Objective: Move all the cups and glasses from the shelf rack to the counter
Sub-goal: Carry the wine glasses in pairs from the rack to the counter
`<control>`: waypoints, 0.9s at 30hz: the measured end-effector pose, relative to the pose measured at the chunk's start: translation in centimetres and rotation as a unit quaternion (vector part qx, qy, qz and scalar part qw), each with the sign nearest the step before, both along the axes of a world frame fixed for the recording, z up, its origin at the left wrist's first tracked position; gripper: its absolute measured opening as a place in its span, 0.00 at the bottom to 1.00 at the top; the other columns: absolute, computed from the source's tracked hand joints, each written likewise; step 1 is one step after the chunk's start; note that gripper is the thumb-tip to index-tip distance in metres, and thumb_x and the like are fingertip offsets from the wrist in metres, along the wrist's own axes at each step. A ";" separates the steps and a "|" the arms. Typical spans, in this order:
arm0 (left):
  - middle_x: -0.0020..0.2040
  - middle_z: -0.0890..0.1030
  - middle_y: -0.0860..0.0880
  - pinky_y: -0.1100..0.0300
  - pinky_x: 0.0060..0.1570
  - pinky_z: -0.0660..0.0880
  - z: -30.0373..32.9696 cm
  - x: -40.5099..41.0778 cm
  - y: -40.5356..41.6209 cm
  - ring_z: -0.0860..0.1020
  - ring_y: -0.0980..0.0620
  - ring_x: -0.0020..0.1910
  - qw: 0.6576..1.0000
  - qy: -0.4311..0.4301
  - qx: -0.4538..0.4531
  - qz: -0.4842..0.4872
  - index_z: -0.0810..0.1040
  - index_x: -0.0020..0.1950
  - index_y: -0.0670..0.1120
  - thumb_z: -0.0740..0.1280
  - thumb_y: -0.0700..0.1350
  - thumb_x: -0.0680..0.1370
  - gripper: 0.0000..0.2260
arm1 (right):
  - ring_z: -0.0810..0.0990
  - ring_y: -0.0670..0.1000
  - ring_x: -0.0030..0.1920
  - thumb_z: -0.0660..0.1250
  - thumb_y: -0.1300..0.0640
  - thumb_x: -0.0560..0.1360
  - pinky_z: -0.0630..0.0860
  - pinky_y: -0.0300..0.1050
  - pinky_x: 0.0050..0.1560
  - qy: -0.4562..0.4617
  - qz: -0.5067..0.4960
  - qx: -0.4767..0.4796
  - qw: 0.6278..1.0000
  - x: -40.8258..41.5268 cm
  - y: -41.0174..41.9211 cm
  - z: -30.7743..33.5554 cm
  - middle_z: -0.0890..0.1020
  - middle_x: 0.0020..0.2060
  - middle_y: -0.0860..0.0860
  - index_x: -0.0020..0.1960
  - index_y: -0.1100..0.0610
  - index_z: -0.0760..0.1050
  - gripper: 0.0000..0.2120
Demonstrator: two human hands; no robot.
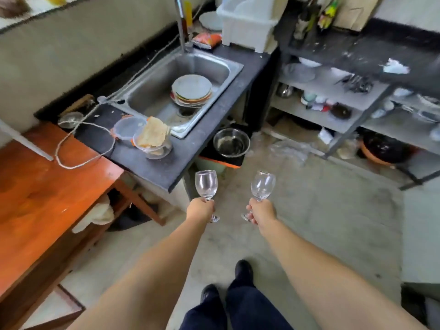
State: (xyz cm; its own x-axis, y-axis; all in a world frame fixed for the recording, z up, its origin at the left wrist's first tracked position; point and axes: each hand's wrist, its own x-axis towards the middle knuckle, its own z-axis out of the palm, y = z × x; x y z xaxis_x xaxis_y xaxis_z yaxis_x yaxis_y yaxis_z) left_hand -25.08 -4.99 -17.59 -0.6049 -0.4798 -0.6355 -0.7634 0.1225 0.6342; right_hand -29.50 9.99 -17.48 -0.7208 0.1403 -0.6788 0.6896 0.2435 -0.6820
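- Wine glasses, head view: the left wine glass point(206, 186) stands upright in the left hand point(200, 209), whose fingers are wrapped round the stem; its foot shows just below the fist. It is held in the air over the floor, just off the front corner of the dark counter point(164, 167).
- The right wine glass point(262, 186) tilts slightly to the right in the right hand point(261, 212), fingers likewise curled round the stem, with the foot poking out on the inner side. Both glasses are clear and empty, held near each other but apart.
- The shelf rack point(357, 96) stands at the right, well apart from the hands; blurred bowls, utensils and small crockery lie on its tiers, too soft to name one by one.
- No writing or label can be read anywhere; the orange packet point(205, 39) behind the sink point(176, 91) bears print too blurred to make out.
- The sink holds a stack of plates point(191, 90); plastic tubs point(142, 136) sit on the counter before it.
- The wooden table point(42, 201) at left and the rack at right are cut off by the frame edges.
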 end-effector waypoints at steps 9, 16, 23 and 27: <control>0.27 0.73 0.49 0.62 0.31 0.74 1.2 -6.5 12.8 0.72 0.52 0.25 0.981 0.036 0.032 -0.188 0.75 0.31 0.44 0.61 0.37 0.75 0.12 | 0.65 0.41 0.10 0.57 0.61 0.78 0.58 0.28 0.14 0.029 -0.181 0.009 0.983 -0.5 11.8 1.4 0.77 0.37 0.53 0.43 0.60 0.71 0.07; 0.28 0.73 0.51 0.72 0.17 0.66 2.3 -12.9 24.2 0.71 0.56 0.26 0.951 0.066 0.035 -0.300 0.79 0.41 0.42 0.61 0.37 0.76 0.08 | 0.66 0.42 0.10 0.57 0.61 0.78 0.61 0.28 0.15 0.046 -0.263 0.042 0.963 -4.2 23.7 1.7 0.74 0.30 0.50 0.37 0.58 0.69 0.11; 0.30 0.76 0.52 0.67 0.23 0.67 3.3 -20.2 35.3 0.71 0.56 0.27 0.946 0.079 0.052 -0.310 0.78 0.42 0.41 0.61 0.39 0.77 0.07 | 0.70 0.45 0.13 0.58 0.62 0.77 0.65 0.30 0.15 0.051 -0.280 0.042 0.958 -10.7 34.1 2.7 0.74 0.29 0.51 0.37 0.59 0.70 0.11; 0.38 0.80 0.47 0.64 0.27 0.69 3.2 -24.1 40.6 0.71 0.54 0.27 0.947 0.071 0.070 -0.304 0.78 0.44 0.40 0.61 0.39 0.78 0.07 | 0.71 0.47 0.17 0.58 0.62 0.77 0.65 0.31 0.16 0.055 -0.287 0.053 0.955 -14.6 39.7 3.1 0.73 0.29 0.52 0.36 0.59 0.70 0.11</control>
State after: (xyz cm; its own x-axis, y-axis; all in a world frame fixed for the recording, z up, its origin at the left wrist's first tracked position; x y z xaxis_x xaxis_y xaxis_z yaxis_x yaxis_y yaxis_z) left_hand -49.22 35.58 -14.41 -0.8271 0.0679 -0.5579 -0.4838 0.4191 0.7683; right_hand -44.15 49.74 -14.39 -0.5708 0.5974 -0.5633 0.6551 -0.0822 -0.7510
